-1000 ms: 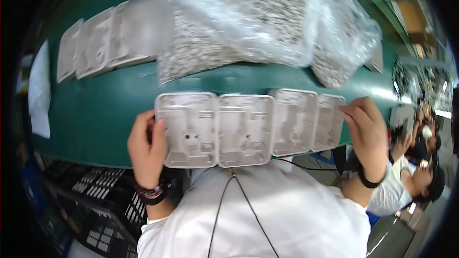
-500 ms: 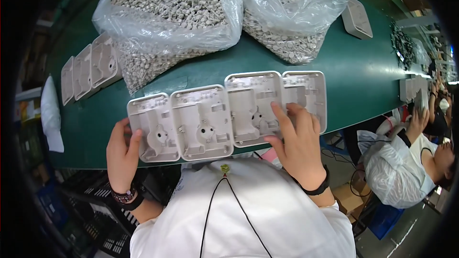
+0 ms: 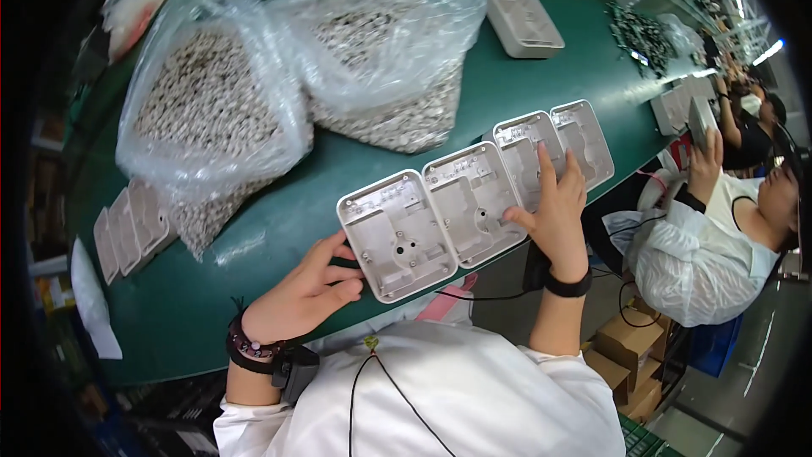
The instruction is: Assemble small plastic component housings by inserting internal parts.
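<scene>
A row of several light-grey plastic housings lies side by side along the near edge of the green table, hollow sides up. Inside them are ribs, small posts and round holes. My left hand (image 3: 296, 309) is at the row's left end, fingertips against the side of the leftmost housing (image 3: 385, 224), thumb apart from the fingers. The housing beside it (image 3: 474, 190) touches its edge. My right hand (image 3: 554, 216) reaches over the third housing (image 3: 520, 135) with fingers spread, hiding part of it. The far-right housing (image 3: 588, 140) lies just beyond those fingers.
Two clear plastic bags full of small grey parts, a left one (image 3: 211, 110) and a right one (image 3: 389, 110), stand behind. More housings (image 3: 135, 224) stand at the far left; a single housing (image 3: 524, 21) lies at the back. A co-worker (image 3: 685, 262) sits at the right.
The row of housings has slid right along the table, past the bags, with both my hands moving along. My view has turned toward the right.
</scene>
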`<state>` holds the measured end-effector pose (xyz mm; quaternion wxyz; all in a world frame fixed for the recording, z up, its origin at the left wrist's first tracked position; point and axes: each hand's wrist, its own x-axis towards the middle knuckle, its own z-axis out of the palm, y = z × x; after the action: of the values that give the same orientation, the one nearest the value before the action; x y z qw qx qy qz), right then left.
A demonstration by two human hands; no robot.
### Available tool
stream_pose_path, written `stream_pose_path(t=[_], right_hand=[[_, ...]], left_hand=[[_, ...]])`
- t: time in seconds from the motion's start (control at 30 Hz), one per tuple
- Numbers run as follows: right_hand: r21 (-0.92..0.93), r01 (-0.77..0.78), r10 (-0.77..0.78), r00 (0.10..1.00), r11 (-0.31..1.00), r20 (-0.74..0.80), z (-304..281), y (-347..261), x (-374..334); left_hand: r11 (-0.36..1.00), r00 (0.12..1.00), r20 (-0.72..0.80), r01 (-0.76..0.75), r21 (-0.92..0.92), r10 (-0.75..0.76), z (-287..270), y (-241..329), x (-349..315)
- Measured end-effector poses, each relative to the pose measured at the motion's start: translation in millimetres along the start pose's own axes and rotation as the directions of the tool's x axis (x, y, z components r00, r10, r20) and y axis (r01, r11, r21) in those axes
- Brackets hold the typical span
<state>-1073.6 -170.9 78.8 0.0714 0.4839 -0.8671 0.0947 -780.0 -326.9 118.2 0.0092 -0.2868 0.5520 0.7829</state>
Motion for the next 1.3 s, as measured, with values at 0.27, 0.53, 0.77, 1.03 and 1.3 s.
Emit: stream_pose_path(t=[0.27, 0.53, 0.77, 1.03, 1.3], right_hand=[[0.022, -0.007, 0.006, 1.000, 1.000, 0.012, 3, 87, 45], [0.059, -0.076, 0.073, 0.996, 0.995, 0.050, 27, 195, 145], [0.116, -0.091, 0.083, 0.994, 0.989, 0.072, 58, 258, 211], [-0.023, -0.166, 0.168, 0.983, 0.986, 0.074, 59, 265, 226], [0.042, 0.167, -0.125, 0.862, 0.985, -0.491, -10, 79, 123]], left_hand=[[0.994, 0.982, 0.174, -0.091, 0.060, 0.079, 49, 18, 80], [0.957, 0.960, -0.005, -0.278, 0.085, 0.280, 88, 54, 191], [0.797, 0.866, 0.141, -0.498, 0.342, 0.480, 77, 56, 201], [0.406, 0.355, -0.264, -0.420, 0.812, 0.897, -81, 85, -7], [0.448, 0.115, -0.928, 0.850, 0.277, 0.354, -288, 10, -127]])
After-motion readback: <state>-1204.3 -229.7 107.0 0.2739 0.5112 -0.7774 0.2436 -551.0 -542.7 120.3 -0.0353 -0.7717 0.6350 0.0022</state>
